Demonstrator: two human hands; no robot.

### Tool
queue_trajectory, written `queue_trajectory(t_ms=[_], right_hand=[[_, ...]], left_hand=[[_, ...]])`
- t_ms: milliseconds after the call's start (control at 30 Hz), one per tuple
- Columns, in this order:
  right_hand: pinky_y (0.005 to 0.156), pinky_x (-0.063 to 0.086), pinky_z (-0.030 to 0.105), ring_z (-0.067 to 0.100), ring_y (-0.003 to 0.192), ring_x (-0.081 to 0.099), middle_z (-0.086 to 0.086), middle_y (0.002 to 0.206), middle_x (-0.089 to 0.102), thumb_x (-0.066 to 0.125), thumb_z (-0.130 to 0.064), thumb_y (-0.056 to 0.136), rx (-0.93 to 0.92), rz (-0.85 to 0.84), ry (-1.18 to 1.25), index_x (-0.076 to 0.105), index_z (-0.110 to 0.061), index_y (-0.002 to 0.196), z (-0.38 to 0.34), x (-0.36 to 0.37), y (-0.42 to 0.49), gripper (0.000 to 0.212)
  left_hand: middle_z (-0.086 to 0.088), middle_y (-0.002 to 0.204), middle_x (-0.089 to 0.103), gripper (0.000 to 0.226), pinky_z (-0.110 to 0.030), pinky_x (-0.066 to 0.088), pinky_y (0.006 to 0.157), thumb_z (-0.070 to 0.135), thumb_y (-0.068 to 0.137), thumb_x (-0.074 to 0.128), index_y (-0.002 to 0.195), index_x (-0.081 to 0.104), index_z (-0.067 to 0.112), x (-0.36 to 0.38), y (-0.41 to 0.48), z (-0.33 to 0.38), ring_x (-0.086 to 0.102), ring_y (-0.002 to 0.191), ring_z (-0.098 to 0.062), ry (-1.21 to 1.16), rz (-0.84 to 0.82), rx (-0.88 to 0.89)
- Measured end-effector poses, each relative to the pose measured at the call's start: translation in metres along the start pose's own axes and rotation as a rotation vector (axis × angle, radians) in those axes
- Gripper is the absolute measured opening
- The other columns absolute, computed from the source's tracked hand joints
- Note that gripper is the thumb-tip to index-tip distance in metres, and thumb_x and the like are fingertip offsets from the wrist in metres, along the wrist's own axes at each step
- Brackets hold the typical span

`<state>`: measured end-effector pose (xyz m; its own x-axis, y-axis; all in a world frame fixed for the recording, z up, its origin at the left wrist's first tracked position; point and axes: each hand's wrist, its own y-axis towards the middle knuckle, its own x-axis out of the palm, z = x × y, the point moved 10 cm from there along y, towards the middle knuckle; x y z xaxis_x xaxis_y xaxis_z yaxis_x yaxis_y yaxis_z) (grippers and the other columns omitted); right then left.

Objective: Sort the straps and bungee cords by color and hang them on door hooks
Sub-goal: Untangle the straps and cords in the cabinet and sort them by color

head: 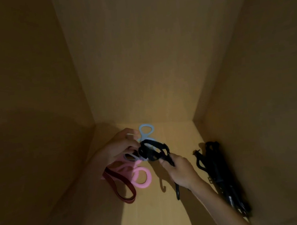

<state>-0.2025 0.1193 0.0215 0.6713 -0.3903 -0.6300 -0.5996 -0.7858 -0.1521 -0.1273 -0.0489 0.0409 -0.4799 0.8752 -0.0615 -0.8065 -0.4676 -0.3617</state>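
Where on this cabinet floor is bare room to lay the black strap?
Bare floor lies at the front, between the maroon strap and the right forearm. Another at the back, between the blue loop and the black pile along the right wall. Crowded: mid-left, where the left hand and right hand grip the tangle above the pink loop.

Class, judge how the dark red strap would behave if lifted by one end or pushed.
The dark red strap lies in a soft curved loop, so it probably droops when lifted. It looks thin and flat, likely light. Pushed, it should slide or bunch, not roll.
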Motion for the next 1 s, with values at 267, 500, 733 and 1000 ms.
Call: queue_trajectory(t_ms=[267, 500, 733, 1000], right_hand=[[0.062, 0.046, 0.03, 0.03, 0.08, 0.066, 0.011, 0.083, 0.066, 0.042, -0.036, 0.098, 0.345, 0.383, -0.396, 0.057, -0.006, 0.098, 0.068, -0.119, -0.025, 0.034], [0.07, 0.048, 0.027, 0.022, 0.098, 0.067, 0.008, 0.111, 0.068, 0.037, -0.028, 0.1, 0.605, 0.286, -0.722, 0.05, -0.004, 0.118, 0.134, -0.111, -0.041, 0.033], [0.071, 0.047, 0.029, 0.02, 0.099, 0.065, 0.005, 0.112, 0.066, 0.043, -0.032, 0.096, 0.71, 0.143, -0.703, 0.052, -0.006, 0.124, 0.155, -0.096, -0.036, 0.04], [0.101, 0.04, 0.037, 0.029, 0.132, 0.037, 0.014, 0.143, 0.034, 0.058, -0.054, 0.084, 0.693, 0.102, -0.716, 0.012, -0.003, 0.145, 0.129, -0.098, -0.031, 0.093]], left_hand=[[-0.013, 0.095, 0.062, 0.015, -0.044, 0.05, 0.091, 0.003, 0.088, 0.057, 0.086, 0.057, 0.018, 0.007, 0.003, -0.01, 0.061, 0.093, -0.028, 0.091, 0.055, -0.068], [-0.015, 0.093, 0.066, 0.004, -0.048, 0.053, 0.091, 0.011, 0.09, 0.057, 0.091, 0.061, 0.01, 0.001, 0.014, -0.033, 0.065, 0.088, -0.029, 0.158, 0.114, -0.139], [-0.009, 0.081, 0.062, 0.012, -0.04, 0.055, 0.077, 0.01, 0.089, 0.056, 0.08, 0.06, 0.016, -0.034, 0.003, -0.044, 0.062, 0.078, -0.024, 0.201, 0.233, -0.161], [-0.026, 0.1, 0.062, 0.016, -0.033, 0.038, 0.071, 0.011, 0.076, 0.06, 0.07, 0.052, 0.024, -0.089, -0.006, -0.066, 0.06, 0.102, -0.041, 0.289, 0.456, -0.177]])
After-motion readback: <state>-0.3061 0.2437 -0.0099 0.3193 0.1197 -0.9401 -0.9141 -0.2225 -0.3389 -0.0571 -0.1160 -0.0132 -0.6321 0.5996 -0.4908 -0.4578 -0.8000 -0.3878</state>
